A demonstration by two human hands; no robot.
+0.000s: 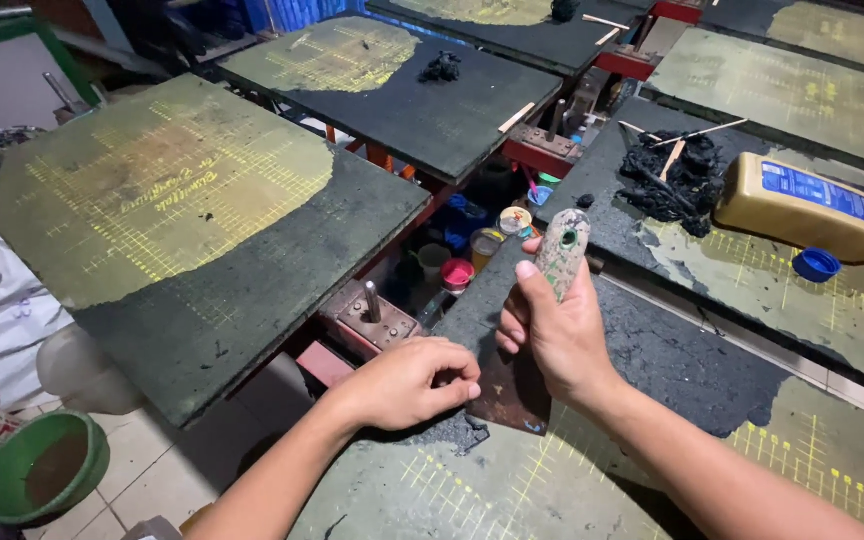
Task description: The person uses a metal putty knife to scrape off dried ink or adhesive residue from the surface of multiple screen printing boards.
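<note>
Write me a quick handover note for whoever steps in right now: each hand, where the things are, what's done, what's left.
Right hand: raised above the near platen, grip shut on a paint-smeared greenish squeeze bottle, nozzle end up.
Left hand: curled, fingertips resting on the near dark, yellow-gridded platen at its left edge; whether it holds anything cannot be seen.
Nearby: tan plastic bottle lying on its side with its blue cap off beside it, next to a clump of black residue and wooden sticks on the right platen.
Done: the near platen shows dark coating over much of its top.
Left: its near end shows bare grid, uncoated.
</note>
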